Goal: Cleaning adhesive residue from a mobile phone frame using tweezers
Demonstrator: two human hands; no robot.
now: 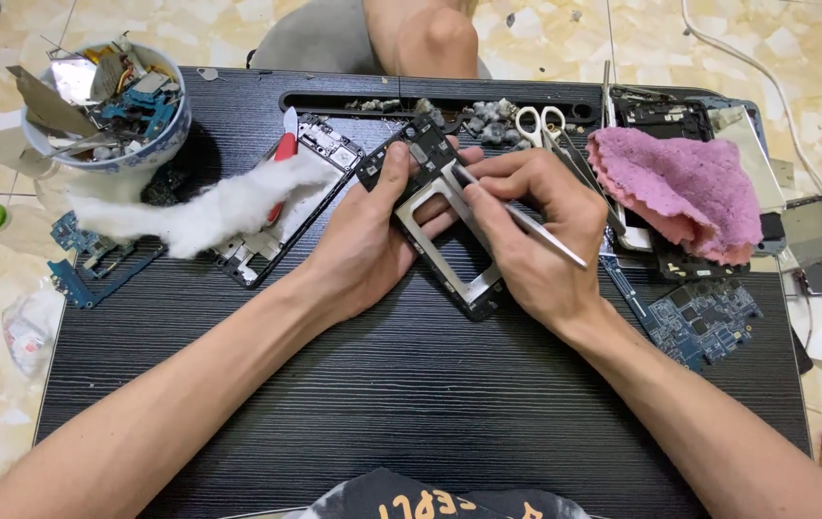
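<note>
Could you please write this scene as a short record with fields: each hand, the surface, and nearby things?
left hand: holds a phone frame, thumb on its upper part
right hand: grips thin metal tweezers, tip at the frame
surface: black table
left of frame: white cotton, bowl of parts
right of frame: pink cloth, blue circuit board, scissors

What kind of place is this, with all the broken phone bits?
Probably a home phone-repair spot: a low black table on a tiled floor, with circuit boards, a bowl of spare parts, and a phone frame being worked on with a thin metal tool.
</note>
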